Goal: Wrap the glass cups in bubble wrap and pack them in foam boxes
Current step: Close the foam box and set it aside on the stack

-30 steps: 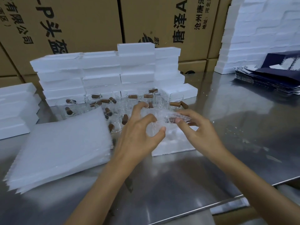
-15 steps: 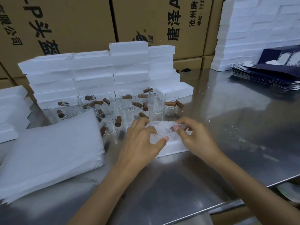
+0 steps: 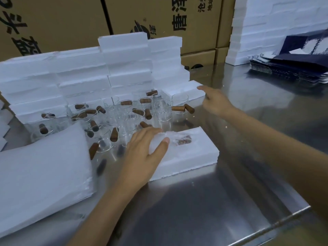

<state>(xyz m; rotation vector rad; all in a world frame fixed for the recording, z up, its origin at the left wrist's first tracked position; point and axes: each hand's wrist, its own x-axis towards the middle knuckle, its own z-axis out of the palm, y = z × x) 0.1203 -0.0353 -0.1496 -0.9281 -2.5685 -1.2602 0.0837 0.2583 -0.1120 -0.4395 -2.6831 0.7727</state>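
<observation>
Pressing wrapped cup (image 3: 177, 139), left hand (image 3: 145, 150)

Right hand (image 3: 215, 102) left wrapped cup (image 3: 170, 140), now reaching toward foam lid (image 3: 184, 90).

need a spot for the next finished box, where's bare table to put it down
Bare steel table lies in front of the open foam box, out to the near edge, and to its right, up to the dark flat stack. Crowded: the glass cups fill the space between the box, the foam stacks and the bubble wrap sheets.
</observation>
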